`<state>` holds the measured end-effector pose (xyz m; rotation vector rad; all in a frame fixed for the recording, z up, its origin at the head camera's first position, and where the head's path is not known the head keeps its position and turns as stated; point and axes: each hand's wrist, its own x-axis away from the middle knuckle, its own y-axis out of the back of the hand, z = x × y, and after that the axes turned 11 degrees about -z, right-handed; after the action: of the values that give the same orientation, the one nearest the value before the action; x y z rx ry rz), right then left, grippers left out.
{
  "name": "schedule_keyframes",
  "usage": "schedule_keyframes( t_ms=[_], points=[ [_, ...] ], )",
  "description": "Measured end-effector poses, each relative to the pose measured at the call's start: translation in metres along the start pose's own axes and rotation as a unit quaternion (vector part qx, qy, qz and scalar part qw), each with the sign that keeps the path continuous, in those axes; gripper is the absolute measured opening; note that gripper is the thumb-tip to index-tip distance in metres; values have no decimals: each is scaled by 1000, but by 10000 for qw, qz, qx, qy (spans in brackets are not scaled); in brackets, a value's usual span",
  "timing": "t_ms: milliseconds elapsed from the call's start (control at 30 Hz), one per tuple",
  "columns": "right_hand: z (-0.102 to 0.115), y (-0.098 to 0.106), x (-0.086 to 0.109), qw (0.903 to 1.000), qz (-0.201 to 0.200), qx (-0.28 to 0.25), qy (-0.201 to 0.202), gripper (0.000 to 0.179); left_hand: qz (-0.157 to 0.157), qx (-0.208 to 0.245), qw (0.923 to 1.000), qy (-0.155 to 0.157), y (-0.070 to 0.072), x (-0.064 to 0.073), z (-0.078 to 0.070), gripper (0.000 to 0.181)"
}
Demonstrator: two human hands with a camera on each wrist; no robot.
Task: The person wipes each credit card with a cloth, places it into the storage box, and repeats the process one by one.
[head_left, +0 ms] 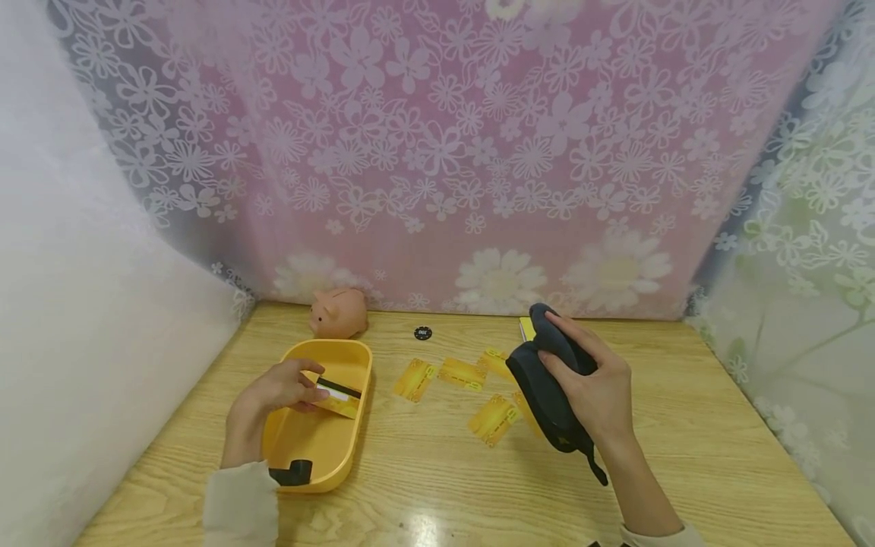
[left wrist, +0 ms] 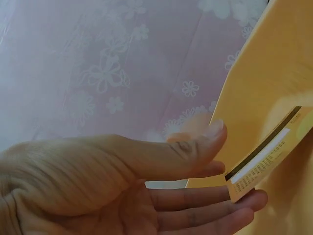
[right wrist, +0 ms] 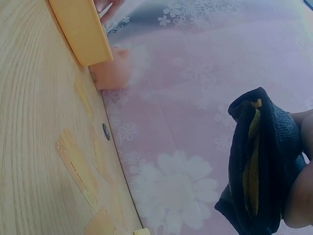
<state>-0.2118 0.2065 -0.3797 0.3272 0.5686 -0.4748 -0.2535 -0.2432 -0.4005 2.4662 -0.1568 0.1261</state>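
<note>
My left hand (head_left: 287,385) reaches into a yellow tray (head_left: 364,395), its fingers nearly straight. A gold bank card (head_left: 339,403) with a dark stripe slants inside the tray against those fingertips. In the left wrist view, the card (left wrist: 261,166) overlaps the fingers, and the thumb tip stands apart from it. My right hand (head_left: 601,387) grips a dark zip pouch (head_left: 550,387) above the table, its strap hanging down. In the right wrist view, the mouth of the pouch (right wrist: 259,161) gapes a little and shows a yellowish inside.
Several gold cards (head_left: 413,379) lie on the wooden table between tray and pouch. Behind them is a black poker chip (head_left: 423,333). A piggy bank (head_left: 339,312) stands behind the tray, which holds a black pipe-shaped object (head_left: 295,472). A yellow item (head_left: 526,328) shows behind the pouch.
</note>
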Motion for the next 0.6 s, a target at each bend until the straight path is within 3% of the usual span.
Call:
schedule_keyframes(
  t_ms=[267,600],
  points=[
    [1,1,0,10000,2,14,-12,54,69,-385,9992,-76,7,2,0,64],
    [2,2,-1,10000,20,-20,-51,54,-36,-390,9968,-702,10,4,-3,65]
  ],
)
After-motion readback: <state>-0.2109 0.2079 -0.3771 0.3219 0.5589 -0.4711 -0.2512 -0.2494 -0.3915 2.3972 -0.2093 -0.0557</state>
